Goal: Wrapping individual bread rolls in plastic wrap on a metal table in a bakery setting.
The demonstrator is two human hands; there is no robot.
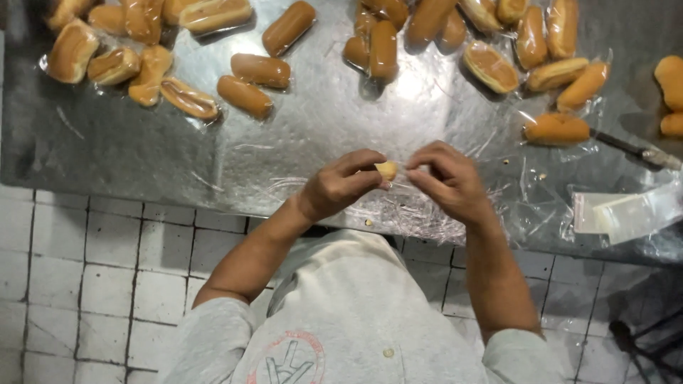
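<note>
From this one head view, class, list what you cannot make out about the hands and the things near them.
- Small pale bread piece: mostly hidden between the fingertips of left hand and right hand.
- Clear plastic film under the hands: its edges are lost in glare on the metal table.
- Knife: handle blurred.
- Top rolls: cut off by the edge.

Roughly thirty bread rolls (261,70) — one knife (630,148)

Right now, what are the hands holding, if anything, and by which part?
A small piece of bread is pinched at its left side by the left hand. The right hand meets it from the right; whether its fingertips actually grip it cannot be told.
</note>
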